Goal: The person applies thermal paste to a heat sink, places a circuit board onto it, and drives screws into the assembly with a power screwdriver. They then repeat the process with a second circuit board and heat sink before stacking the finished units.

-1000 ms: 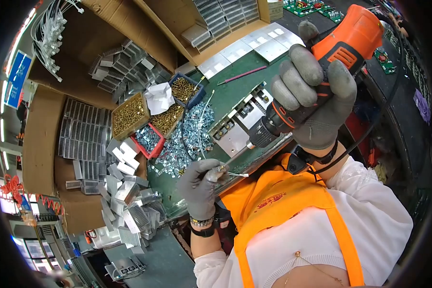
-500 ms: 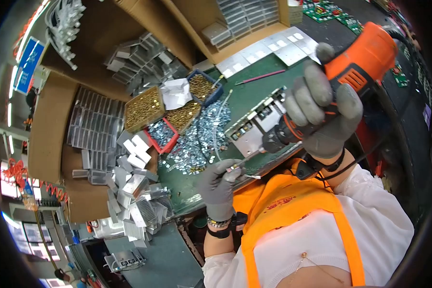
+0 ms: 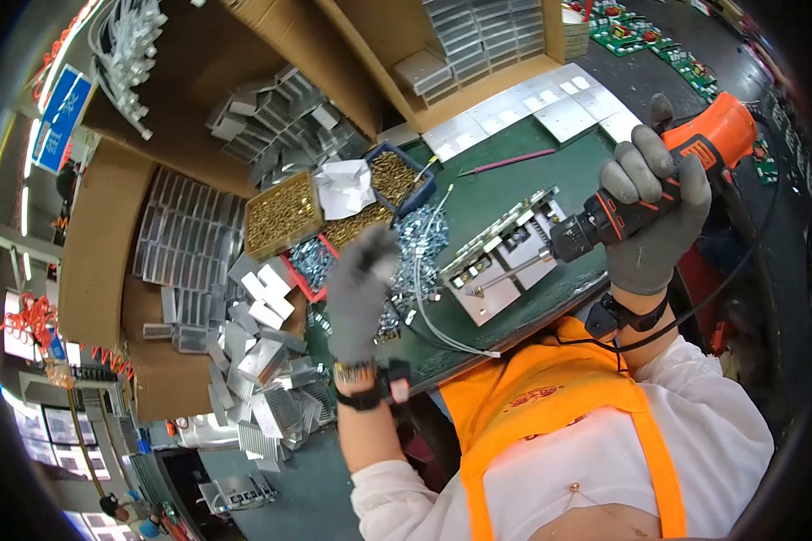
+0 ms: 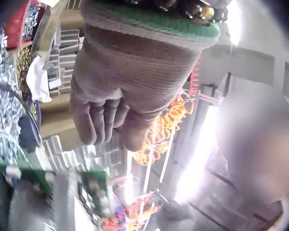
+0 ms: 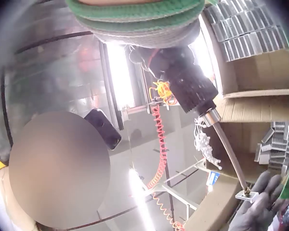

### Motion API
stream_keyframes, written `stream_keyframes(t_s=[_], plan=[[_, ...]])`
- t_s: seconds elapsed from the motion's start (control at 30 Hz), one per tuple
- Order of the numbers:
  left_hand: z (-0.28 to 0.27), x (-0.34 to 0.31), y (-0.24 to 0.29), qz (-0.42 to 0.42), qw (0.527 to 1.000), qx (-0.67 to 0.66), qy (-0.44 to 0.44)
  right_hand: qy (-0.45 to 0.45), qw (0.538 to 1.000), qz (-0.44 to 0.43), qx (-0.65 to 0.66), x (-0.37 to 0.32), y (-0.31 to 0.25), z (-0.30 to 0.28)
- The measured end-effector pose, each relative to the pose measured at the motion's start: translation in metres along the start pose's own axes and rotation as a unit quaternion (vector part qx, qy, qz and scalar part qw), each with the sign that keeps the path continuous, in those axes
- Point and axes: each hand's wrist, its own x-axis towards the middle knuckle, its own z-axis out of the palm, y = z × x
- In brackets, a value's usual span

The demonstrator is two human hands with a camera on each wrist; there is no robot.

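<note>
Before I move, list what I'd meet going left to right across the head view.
Blue sign, stacked metal parts, tan bin, white paper, blue bin, pink pen, right hand.

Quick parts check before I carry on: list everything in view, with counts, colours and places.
Power driver: one, orange and black, in the right hand's grip
Small metal piece: one, silver, at the bit's tip
Board assembly: one, green and silver, on the worktop
Pencil-like stick: one, pink, on the worktop
Open trays: one brownish, one blue, one red, around the white paper
Brass screws: many, in trays
Clips: many, silvery, loose and in the red tray
Heat sinks: many, silver, in and beside brown boxes
Flat plates: several, silver, upper worktop
Circuit boards: several, green, top right
Apron: one, orange, worn
Left hand: one, grey-gloved, near the red tray
Right hand: one, grey-gloved, around the driver
</note>
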Motion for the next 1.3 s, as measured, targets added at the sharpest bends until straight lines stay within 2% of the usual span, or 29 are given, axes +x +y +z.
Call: stream_keyframes(t_s=[0.07,0.13,0.17,0.2,0.27,0.3,0.4,0.53,0.57,0.63,0.67,0.73,0.97,1.07,1.13,1.3], plan=[[0.006,0.054,-0.014,0.069,0.975,0.207,0.051,-0.006,1.000,0.002,0.003,0.002,-0.004,-0.003],[0.017,0.106,-0.058,0.155,0.943,0.293,0.022,-0.003,1.000,-0.008,-0.028,0.001,-0.004,-0.001],[0.025,0.125,-0.064,0.183,0.903,0.388,-0.002,-0.001,0.999,-0.009,-0.041,0.000,-0.007,-0.005],[0.034,0.137,-0.066,0.189,0.904,0.383,-0.004,0.002,0.998,-0.009,-0.054,-0.001,-0.009,-0.010],[0.049,0.157,-0.070,0.107,0.801,0.587,-0.054,-0.043,0.997,0.003,-0.069,-0.002,-0.016,-0.011],[0.055,0.163,-0.068,0.054,0.786,0.613,-0.068,-0.020,0.996,-0.014,-0.085,-0.004,-0.019,-0.010],[0.051,0.170,-0.072,0.102,0.766,0.633,-0.035,-0.013,0.993,-0.042,-0.111,-0.003,-0.027,-0.013],[0.042,0.136,-0.061,0.179,0.862,0.469,0.069,-0.061,0.994,-0.024,-0.088,0.000,-0.032,-0.019],[0.038,0.122,-0.052,0.215,0.895,0.387,0.059,-0.085,0.993,-0.016,-0.074,-0.001,-0.031,-0.019],[0.034,0.091,-0.022,0.170,0.935,0.306,0.064,-0.114,0.992,-0.010,-0.054,-0.002,-0.029,-0.020],[0.035,0.070,0.002,0.225,0.915,0.325,0.076,-0.110,0.992,-0.009,-0.055,-0.002,-0.028,-0.020],[0.027,0.040,0.015,0.221,0.915,0.332,0.065,-0.187,0.981,0.016,-0.048,0.000,-0.027,-0.019],[0.032,-0.054,0.022,0.222,0.896,0.384,-0.010,-0.310,0.948,0.062,-0.019,0.000,0.001,-0.012],[0.044,-0.073,-0.001,0.193,0.910,0.366,0.000,-0.333,0.939,0.086,-0.018,0.000,0.018,-0.010],[0.048,-0.077,-0.017,0.178,0.915,0.363,0.005,-0.395,0.915,0.086,0.018,0.004,0.028,-0.010],[0.057,-0.076,-0.023,0.163,0.925,0.342,0.035,-0.466,0.877,0.116,0.012,0.007,0.035,-0.004]])
